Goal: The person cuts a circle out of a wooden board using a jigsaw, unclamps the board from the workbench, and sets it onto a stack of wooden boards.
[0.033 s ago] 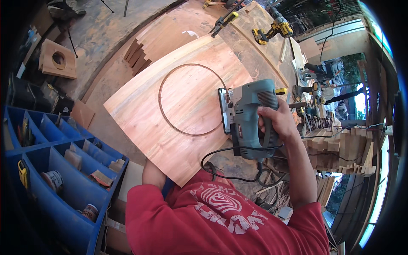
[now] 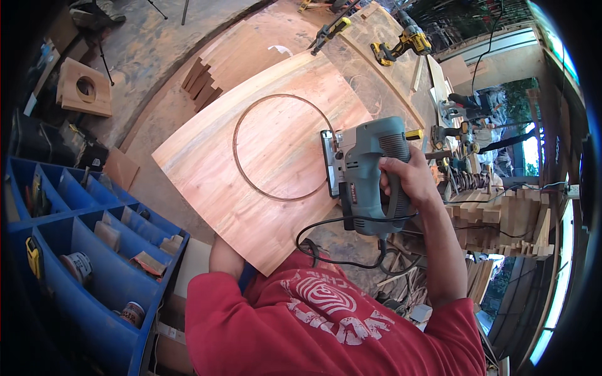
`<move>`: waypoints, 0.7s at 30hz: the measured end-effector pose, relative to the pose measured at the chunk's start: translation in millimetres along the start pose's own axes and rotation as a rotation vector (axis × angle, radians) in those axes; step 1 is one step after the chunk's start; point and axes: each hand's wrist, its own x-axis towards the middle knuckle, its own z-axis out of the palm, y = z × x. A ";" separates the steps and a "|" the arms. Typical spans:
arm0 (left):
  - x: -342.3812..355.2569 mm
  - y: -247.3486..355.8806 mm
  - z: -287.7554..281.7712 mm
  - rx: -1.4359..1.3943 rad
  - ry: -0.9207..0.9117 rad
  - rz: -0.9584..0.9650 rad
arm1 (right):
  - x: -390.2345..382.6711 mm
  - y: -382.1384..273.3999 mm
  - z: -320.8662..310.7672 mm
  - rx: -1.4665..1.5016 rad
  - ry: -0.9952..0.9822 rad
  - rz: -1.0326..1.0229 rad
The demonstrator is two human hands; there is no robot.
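My right hand (image 2: 409,178) is wrapped around the handle of a teal corded jigsaw (image 2: 370,169). The saw stands on a wide, pale reddish wooden panel (image 2: 213,188), its metal base (image 2: 331,164) against the surface at the right side of a circular cut line (image 2: 237,150). The blade itself is hidden. My left forearm (image 2: 226,258) passes beneath the panel's near edge, and the hand there is out of sight. A black cord (image 2: 301,235) loops from the saw across the panel's near right edge.
Blue divided bin (image 2: 135,263) with tools and cans stands at the left. A yellow-handled clamp (image 2: 332,32) touches the panel's far corner. Beyond lie a cordless drill (image 2: 404,42) and stacked boards (image 2: 244,59). Wood pieces (image 2: 501,219) are piled at the right.
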 end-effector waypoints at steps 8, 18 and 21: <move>2.7 -2.2 -0.9 0.009 0.006 -0.010 | -0.9 -3.9 2.3 -0.013 0.020 -0.003; 3.5 -2.1 -2.4 0.019 0.012 -0.012 | -1.8 -9.9 2.4 -0.045 0.009 0.015; 1.7 -2.7 -3.0 0.018 0.014 -0.014 | -2.0 -10.9 3.0 -0.042 0.003 0.009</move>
